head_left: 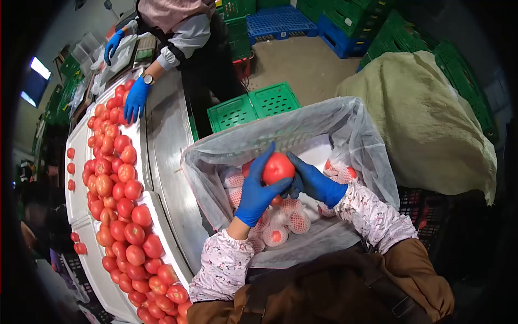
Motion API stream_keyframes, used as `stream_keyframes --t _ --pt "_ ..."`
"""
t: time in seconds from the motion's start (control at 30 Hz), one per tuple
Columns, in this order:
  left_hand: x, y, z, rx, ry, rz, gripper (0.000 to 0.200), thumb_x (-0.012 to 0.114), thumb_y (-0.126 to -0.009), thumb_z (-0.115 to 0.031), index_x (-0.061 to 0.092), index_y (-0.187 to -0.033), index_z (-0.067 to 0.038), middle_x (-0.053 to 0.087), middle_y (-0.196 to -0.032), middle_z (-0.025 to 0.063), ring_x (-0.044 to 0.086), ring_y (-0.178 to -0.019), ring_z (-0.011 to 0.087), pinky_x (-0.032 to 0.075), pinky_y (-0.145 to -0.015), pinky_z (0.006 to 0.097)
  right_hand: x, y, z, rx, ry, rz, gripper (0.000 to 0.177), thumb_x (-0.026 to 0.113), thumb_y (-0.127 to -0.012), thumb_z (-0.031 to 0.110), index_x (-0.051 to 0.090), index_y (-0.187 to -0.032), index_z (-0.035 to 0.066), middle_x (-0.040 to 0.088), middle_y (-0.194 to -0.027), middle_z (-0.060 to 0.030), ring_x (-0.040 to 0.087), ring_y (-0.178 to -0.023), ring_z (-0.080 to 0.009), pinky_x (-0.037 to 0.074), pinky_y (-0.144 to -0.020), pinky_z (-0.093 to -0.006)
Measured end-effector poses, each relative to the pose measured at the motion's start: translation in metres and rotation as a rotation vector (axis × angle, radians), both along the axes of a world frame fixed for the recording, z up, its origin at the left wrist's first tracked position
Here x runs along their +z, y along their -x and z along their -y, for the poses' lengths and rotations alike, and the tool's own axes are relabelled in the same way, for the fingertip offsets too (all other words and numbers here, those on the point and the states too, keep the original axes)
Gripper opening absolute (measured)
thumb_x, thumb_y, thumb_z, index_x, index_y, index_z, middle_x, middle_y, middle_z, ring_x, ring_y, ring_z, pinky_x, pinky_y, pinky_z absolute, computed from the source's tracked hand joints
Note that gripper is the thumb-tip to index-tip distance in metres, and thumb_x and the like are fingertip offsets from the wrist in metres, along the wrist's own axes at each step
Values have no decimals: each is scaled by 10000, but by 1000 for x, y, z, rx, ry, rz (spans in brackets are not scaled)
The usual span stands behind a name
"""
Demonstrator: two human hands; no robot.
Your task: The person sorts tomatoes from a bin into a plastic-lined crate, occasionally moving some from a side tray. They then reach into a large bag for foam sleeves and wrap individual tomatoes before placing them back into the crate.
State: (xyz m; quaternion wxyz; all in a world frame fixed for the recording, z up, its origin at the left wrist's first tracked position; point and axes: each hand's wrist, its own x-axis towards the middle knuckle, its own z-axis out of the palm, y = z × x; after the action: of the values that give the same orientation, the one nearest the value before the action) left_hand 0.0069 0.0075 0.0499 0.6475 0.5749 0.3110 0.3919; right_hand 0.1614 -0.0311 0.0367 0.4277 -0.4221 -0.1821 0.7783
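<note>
Over a crate lined with thin white sheeting (237, 141), my left hand (256, 191) in a blue glove is wrapped round a red tomato (278, 168). My right hand (318, 183), also gloved in blue, is at the tomato's right side, its fingers bent and partly hidden behind one another; whether it grips anything does not show. Another red tomato (247, 168) shows beside my left fingers. Below my hands, tomatoes in white foam nets (275, 235) lie in the crate, with more netted ones (341, 171) at its right side.
Many loose tomatoes (125, 207) cover white trays at left, beside a metal surface (164, 135). A co-worker's gloved hand (136, 100) touches the far tomatoes. A green crate (253, 107) stands beyond mine. A pale sack (421, 119) is at right, blue pallets (280, 22) behind.
</note>
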Motion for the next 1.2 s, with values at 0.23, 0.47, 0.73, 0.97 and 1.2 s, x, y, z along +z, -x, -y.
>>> stream_keyframes --t 0.23,0.47,0.73,0.97,1.2 --pt "7 25 -19 234 211 38 624 700 -617 -82 437 -1182 -56 481 -1075 103 510 -945 194 423 -840 291 -89 -32 -39 220 -410 1277 432 536 -795 338 537 -1058 -5 605 -897 -157 609 -714 -196 475 -643 -260" --pt "15 14 -11 405 -280 -179 1084 752 -521 -72 74 -1367 -90 459 -1049 102 495 -939 213 418 -838 311 -223 -13 -47 325 -262 1084 770 649 -586 408 403 -1223 52 449 -1146 -242 462 -1042 -370 400 -858 -391" --pt "14 14 -11 410 -353 -173 987 721 -554 -43 151 -1357 -98 471 -1053 104 491 -950 201 416 -845 308 -162 8 -36 202 -222 1251 675 675 -570 354 454 -1135 57 470 -1108 -224 482 -1012 -350 407 -858 -387" --pt "-1 22 -21 292 387 338 581 645 -653 -37 419 -1189 -37 473 -1096 100 502 -974 204 447 -832 310 -79 -23 -25 37 -227 947 711 761 -523 233 417 -1116 48 512 -996 -132 527 -921 -203 441 -786 -306" --pt "-8 12 -14 58 736 496 448 559 -776 -183 420 -1174 -33 501 -1076 107 520 -981 223 468 -807 358 26 -45 42 -91 -53 91 620 570 -770 395 329 -1269 117 516 -1047 -26 501 -852 -91 424 -685 -226"
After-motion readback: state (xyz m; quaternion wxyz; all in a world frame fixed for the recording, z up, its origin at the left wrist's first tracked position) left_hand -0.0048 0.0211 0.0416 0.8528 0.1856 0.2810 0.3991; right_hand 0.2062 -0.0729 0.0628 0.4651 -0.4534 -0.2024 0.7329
